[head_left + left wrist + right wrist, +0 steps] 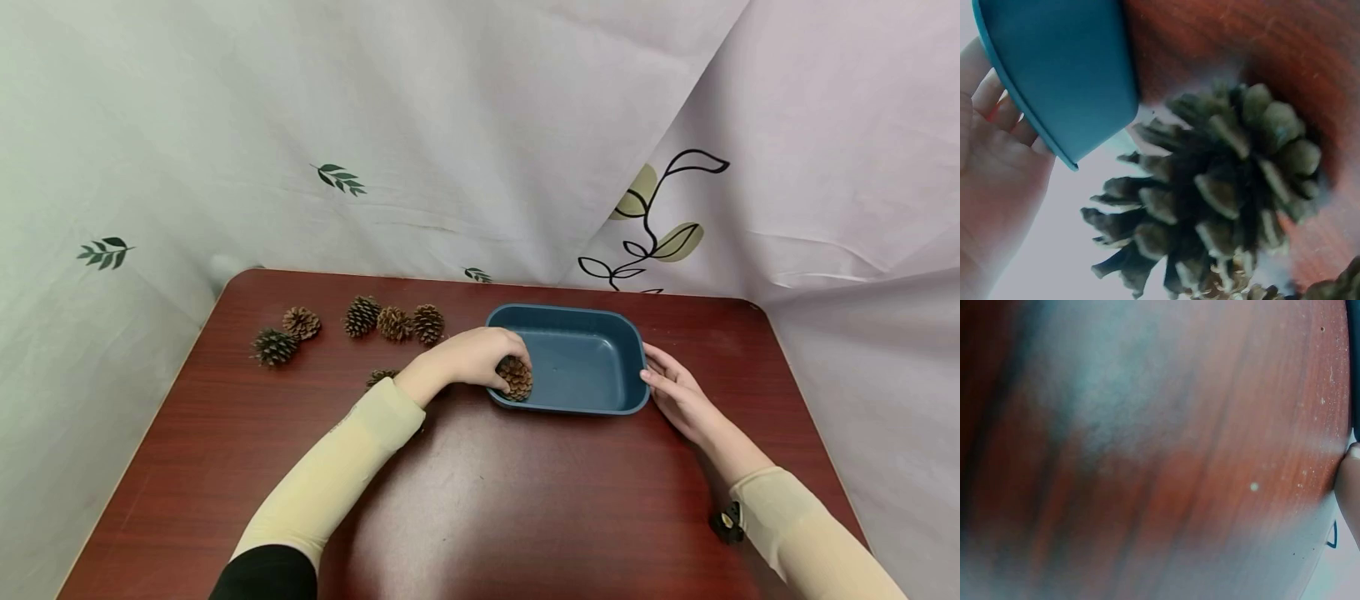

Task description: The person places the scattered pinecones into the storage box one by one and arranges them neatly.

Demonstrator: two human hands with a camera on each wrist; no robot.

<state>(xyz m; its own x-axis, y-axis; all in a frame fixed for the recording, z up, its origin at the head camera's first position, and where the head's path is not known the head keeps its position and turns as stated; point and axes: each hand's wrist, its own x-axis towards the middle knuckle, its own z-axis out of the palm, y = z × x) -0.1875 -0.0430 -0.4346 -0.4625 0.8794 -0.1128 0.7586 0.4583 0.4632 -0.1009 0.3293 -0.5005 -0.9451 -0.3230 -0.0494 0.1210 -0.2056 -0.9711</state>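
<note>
A brown pine cone (516,379) is gripped by my left hand (483,357) inside the left end of a blue plastic basin (577,362). My right hand (677,393) touches the basin's right end, thumb near the rim and fingers along the outer wall. In the left wrist view, part of the left hand (1004,181) lies over the basin wall (1066,75), and a large pine cone (1210,181) fills the foreground. Only a fingertip (1350,481) of the right hand shows at the edge of the right wrist view.
Two pine cones (275,347) lie at the far left of the red-brown table (525,500). Three more pine cones (393,323) sit in a row left of the basin. Another pine cone (382,377) is partly hidden behind the left forearm. A patterned white cloth (450,125) hangs behind.
</note>
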